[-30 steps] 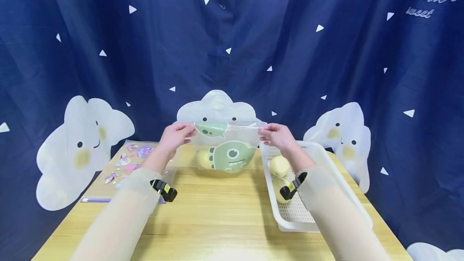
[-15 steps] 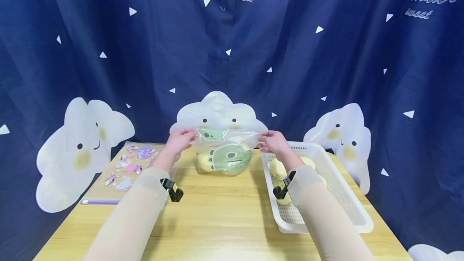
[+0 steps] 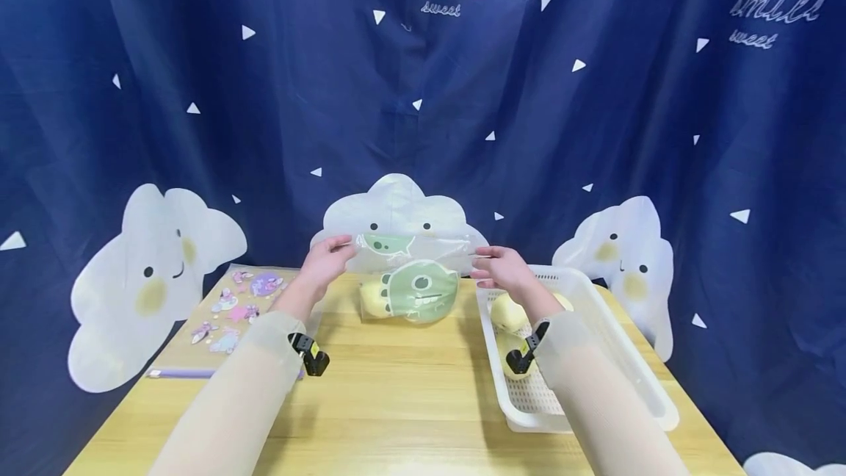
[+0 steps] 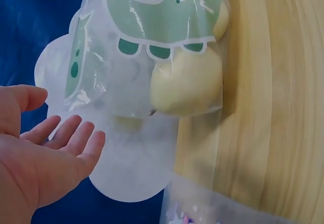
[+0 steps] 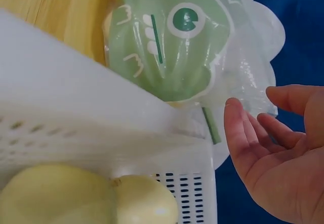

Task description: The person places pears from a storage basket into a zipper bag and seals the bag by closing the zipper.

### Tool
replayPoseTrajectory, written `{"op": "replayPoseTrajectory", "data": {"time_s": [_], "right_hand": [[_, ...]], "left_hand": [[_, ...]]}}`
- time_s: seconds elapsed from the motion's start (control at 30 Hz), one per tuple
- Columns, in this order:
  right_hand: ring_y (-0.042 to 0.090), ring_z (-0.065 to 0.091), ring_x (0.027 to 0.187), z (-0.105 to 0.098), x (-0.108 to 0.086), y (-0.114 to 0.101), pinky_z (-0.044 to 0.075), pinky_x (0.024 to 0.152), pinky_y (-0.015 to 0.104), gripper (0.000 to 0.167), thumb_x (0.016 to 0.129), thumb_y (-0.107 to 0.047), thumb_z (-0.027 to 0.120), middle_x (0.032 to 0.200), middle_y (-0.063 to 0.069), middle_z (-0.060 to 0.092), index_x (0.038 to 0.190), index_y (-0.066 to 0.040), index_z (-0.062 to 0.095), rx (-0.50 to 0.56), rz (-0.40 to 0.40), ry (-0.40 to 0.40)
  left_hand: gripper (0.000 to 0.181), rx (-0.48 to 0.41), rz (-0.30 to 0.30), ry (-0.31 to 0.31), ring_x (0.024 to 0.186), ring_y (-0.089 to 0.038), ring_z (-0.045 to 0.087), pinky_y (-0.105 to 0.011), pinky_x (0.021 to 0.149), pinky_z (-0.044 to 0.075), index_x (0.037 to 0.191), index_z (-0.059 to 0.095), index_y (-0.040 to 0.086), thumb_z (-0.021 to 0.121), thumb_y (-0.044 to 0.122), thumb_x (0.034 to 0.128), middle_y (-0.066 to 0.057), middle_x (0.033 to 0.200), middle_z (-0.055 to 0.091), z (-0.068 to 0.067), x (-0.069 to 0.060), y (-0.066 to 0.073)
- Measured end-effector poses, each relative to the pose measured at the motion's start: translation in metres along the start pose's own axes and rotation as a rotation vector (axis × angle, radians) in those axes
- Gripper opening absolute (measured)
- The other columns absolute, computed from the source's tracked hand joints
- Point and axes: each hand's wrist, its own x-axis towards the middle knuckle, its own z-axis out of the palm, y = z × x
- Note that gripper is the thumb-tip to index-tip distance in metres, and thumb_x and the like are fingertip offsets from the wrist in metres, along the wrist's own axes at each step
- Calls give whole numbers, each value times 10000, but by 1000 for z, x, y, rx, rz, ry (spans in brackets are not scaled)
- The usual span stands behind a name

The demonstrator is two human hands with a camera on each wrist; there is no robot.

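Note:
A clear zip bag [image 3: 423, 289] printed with a green dinosaur stands near the table's back edge, its top part upright. Pale yellow round fruit, seemingly pears [image 4: 187, 82], fill its lower part. At the bag's upper left corner is my left hand [image 3: 327, 259], fingers spread and apart from the plastic in the left wrist view. My right hand [image 3: 500, 268] is beside the upper right corner. In the right wrist view its thumb and fingers are parted, with no plastic pinched between them.
A white perforated basket [image 3: 628, 358] on the right holds several of the pale fruit [image 5: 55, 196]. Flat on the left lies another clear bag [image 3: 241, 314] with pink and purple prints and a purple slider edge. A blue curtain [image 3: 423, 131] hangs behind the table.
Both hands held the bag's top corners and lowered it slightly; now their fingers have let go. The bag stays standing. The head view has tilted up a little.

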Motion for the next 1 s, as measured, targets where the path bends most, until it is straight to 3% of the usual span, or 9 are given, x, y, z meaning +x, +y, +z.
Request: {"op": "replayPoseTrajectory", "data": {"time_s": [0.13,0.27,0.43,0.6,0.8,0.9,1.0], "right_hand": [[344,737,1277,-14,-15,-5,657,889,268,525,1105,-152,599,1568,313,569,1578,53,499,4,-43,6],[255,759,1222,-34,-39,-17,652,936,278,510,1122,-164,585,1578,297,571,1572,59,497,20,-117,2],[57,759,1073,-54,-77,-21,643,921,251,504,1135,-171,575,1530,266,625,1562,79,481,2,-193,-29],[48,759,1030,-53,-110,-9,656,865,257,469,1117,-130,608,1429,218,698,1510,110,518,-14,-239,-45],[133,770,1056,-41,-136,6,668,870,305,427,1106,-114,617,1404,289,680,1471,101,565,-40,-281,-82],[162,774,1078,-36,-145,11,663,875,305,433,1104,-137,626,1386,252,694,1476,78,578,-37,-267,-101],[183,775,1094,-32,-151,16,661,876,306,425,1101,-161,638,1366,207,713,1460,62,592,-29,-244,-118]], "left_hand": [[514,73,73,21,1474,-417,550,-536,1237,479,1585,501,-52,565,169,1125,-293,1585,560,-9,-11,7],[453,157,168,-24,1389,-411,639,-509,1157,567,1531,564,-41,570,190,1142,-297,1515,624,-29,-32,17],[397,265,240,-72,1228,-316,741,-340,976,660,1448,644,-13,613,231,1136,-254,1397,715,-60,-65,17],[314,416,290,-67,1026,-136,755,-216,837,634,1343,728,17,669,214,1106,-190,1248,787,-88,-91,-3],[267,545,308,-106,968,-36,710,-220,798,593,1288,765,22,715,163,1068,-133,1195,803,-111,-109,-35],[269,591,264,-167,992,-103,729,-236,805,601,1270,762,21,734,179,1053,-111,1159,800,-120,-114,-52],[307,698,243,-226,1050,-268,751,-375,889,636,1247,748,-19,773,160,999,-148,1167,791,-128,-116,-69]]}}
